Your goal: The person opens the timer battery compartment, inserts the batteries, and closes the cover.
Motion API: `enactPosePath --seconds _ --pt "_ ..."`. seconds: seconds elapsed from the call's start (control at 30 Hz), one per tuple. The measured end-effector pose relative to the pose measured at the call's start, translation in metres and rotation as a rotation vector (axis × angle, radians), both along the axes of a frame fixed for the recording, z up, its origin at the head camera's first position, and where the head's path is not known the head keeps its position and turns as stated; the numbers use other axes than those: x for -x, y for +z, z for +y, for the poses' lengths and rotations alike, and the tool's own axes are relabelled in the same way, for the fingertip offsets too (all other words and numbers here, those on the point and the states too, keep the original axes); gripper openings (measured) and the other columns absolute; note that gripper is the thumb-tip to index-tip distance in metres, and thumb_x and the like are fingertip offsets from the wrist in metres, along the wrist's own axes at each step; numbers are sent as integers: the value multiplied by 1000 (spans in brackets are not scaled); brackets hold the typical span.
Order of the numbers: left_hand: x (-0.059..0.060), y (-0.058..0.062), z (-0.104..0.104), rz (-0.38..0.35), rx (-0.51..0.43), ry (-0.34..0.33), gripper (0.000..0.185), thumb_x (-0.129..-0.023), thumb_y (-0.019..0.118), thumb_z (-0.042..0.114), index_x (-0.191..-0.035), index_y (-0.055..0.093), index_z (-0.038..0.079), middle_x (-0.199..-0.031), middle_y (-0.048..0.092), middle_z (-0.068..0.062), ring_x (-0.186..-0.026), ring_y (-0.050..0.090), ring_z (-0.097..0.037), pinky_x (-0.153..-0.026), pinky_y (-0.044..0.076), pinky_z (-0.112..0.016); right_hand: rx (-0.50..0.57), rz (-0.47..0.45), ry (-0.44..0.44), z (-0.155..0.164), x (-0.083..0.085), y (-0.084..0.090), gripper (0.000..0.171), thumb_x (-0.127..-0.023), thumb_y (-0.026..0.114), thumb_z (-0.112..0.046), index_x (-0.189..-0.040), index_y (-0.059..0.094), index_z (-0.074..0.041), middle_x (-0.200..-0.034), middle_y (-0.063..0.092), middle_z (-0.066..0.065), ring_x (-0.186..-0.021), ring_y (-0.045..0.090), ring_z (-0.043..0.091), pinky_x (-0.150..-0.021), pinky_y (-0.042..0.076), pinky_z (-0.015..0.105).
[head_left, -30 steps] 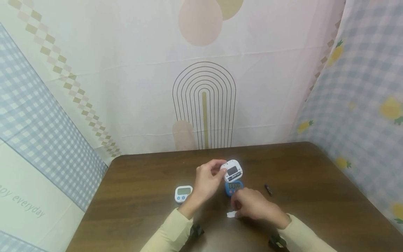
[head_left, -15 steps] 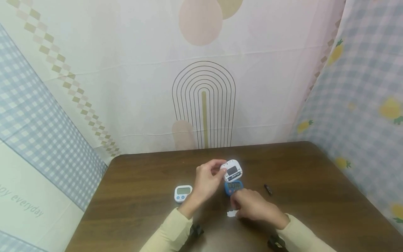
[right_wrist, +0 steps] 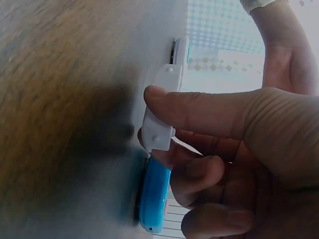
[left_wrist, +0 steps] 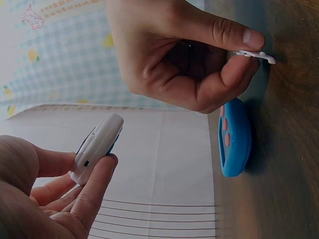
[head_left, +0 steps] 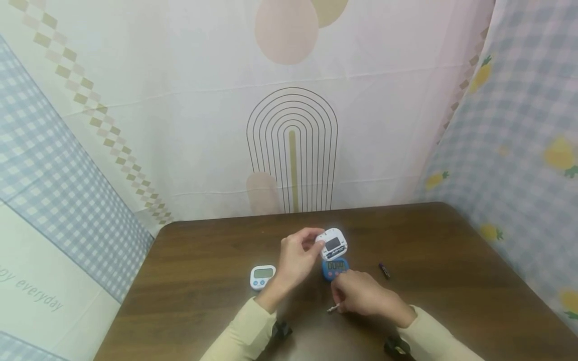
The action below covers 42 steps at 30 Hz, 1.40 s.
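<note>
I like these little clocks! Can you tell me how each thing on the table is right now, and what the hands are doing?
White timer: held up off the table by left hand, back showing.
Small white cover: pinched by right hand, lifted on edge.
Blue timer: lying flat, buttons up.
White-and-blue timer: lying flat, untouched.
Small dark stick: lying on table.

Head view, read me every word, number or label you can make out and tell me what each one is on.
"everyday": grey script on the cloth panel at lower left; the word before it is cut off, ending in "oy".
White timer back label: too small to read.
Blue timer display: blurred.
Second white timer screen: nothing legible.
</note>
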<state>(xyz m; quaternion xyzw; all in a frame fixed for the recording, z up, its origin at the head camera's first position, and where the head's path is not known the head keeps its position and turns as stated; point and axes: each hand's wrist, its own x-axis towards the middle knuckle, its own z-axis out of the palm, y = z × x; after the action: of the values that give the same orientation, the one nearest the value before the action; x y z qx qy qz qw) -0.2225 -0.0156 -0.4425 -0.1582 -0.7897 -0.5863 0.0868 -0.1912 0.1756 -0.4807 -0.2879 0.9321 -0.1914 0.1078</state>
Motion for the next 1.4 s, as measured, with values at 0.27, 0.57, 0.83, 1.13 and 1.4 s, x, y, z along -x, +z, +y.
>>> enactPosePath --seconds 0.27,0.57,0.83,1.13,1.4 --pt "-1 1 0 10 -3 -4 22 -96 74 2 -118 76 2 -110 80 -15 -94 79 -25 -74 63 -22 9 -3 10 2 1 0 30 -72 89 -14 -70 63 -27 -68 55 -18 -64 49 3 -57 44 25" --pt "0 1 -1 9 5 2 22 -96 74 3 -118 76 4 -111 80 -14 -96 79 -24 -77 63 -23 83 -25 46 5 5 4 28 -79 87 -16 -75 63 -29 -70 54 -18 -63 49 2 -55 43 24" --pt "-1 2 0 -9 5 8 22 -96 74 3 -118 76 4 -110 80 -13 -95 79 -23 -74 63 -22 231 -105 53 7 12 5 23 -85 85 -15 -83 67 -28 -76 61 -16 -67 54 2 -59 49 23" --pt "-1 0 -1 -16 -3 -3 22 -97 74 4 -118 76 5 -111 80 -14 -95 79 -24 -73 63 -22 349 -64 42 7 16 4 17 -88 84 -14 -84 72 -25 -79 67 -16 -67 58 1 -60 53 23" --pt "0 0 -1 -2 7 7 21 -97 74 4 -118 76 5 -110 80 -14 -94 80 -24 -72 63 -22 442 -48 10 7 19 4 8 -96 77 -15 -89 76 -18 -84 72 -11 -74 59 3 -69 53 23"
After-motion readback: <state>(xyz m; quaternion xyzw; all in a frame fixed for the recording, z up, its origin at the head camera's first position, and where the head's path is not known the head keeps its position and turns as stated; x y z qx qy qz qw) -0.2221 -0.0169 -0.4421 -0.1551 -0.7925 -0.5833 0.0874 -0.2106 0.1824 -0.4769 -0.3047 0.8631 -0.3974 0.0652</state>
